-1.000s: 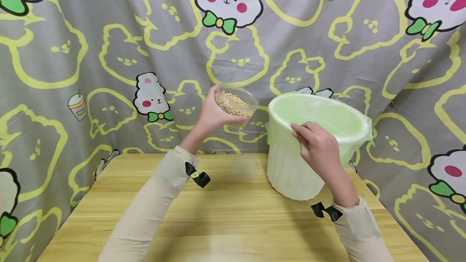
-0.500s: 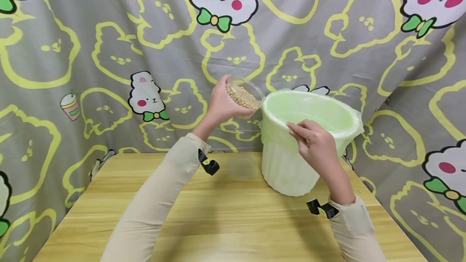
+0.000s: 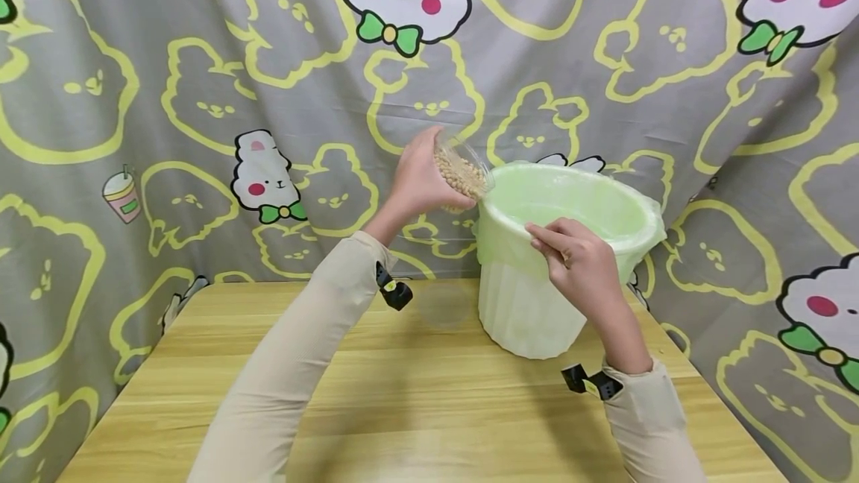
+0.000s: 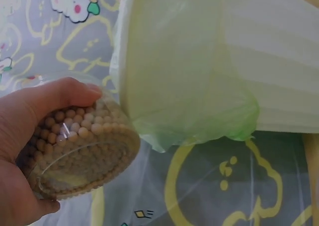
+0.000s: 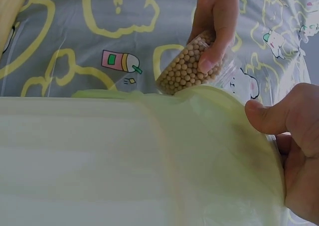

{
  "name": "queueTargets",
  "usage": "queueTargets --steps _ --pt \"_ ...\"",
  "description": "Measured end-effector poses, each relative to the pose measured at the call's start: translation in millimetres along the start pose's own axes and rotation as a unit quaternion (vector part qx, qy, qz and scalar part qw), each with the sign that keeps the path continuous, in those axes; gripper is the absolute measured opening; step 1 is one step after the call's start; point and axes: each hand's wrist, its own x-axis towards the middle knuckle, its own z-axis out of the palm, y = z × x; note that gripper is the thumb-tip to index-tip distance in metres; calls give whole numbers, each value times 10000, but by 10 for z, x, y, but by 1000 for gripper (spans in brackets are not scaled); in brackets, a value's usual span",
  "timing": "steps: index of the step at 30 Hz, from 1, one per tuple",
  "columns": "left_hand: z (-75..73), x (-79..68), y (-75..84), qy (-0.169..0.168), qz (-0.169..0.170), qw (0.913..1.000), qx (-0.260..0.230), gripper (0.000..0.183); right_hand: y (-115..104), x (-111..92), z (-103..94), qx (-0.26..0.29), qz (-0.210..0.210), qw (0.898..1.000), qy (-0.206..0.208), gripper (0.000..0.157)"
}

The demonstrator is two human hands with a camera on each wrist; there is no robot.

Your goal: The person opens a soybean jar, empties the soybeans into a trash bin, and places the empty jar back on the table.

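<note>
My left hand [image 3: 424,179] grips a clear plastic tub [image 4: 84,166] around its side. Round beige beans [image 3: 461,174] fill much of it, heaped toward its lower side. The tub tilts rightward, its mouth right at the left rim of a whitish ribbed bin [image 3: 526,319]. A thin pale-green bag [image 3: 570,196] lines the bin and folds over its rim. My right hand [image 3: 580,259] pinches the near rim with the bag, thumb outside in the right wrist view. The bin's bottom inside is hidden from the head view.
A clear round lid [image 3: 444,304] lies flat on the wooden table [image 3: 403,408], left of the bin. Behind the table hangs a grey patterned curtain [image 3: 322,103], close to the bin's back.
My left hand has carried the tub right and slightly up to the bin's rim, tipping it further over. The beans have slid toward its mouth. My right hand keeps its hold on the rim.
</note>
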Motion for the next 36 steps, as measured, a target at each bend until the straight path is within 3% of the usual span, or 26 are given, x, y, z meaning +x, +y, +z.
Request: queueTargets --steps 7,20,36 --pt "-48 73 95 -320 235 9982 456 130 10 13 4 16 10 10000 -33 24" --pt "-104 137 201 -773 125 9945 698 127 -5 23 -11 93 131 9997 -158 25" --pt "-116 169 329 -735 502 9884 1233 124 -8 20 -10 133 179 9996 -146 26"
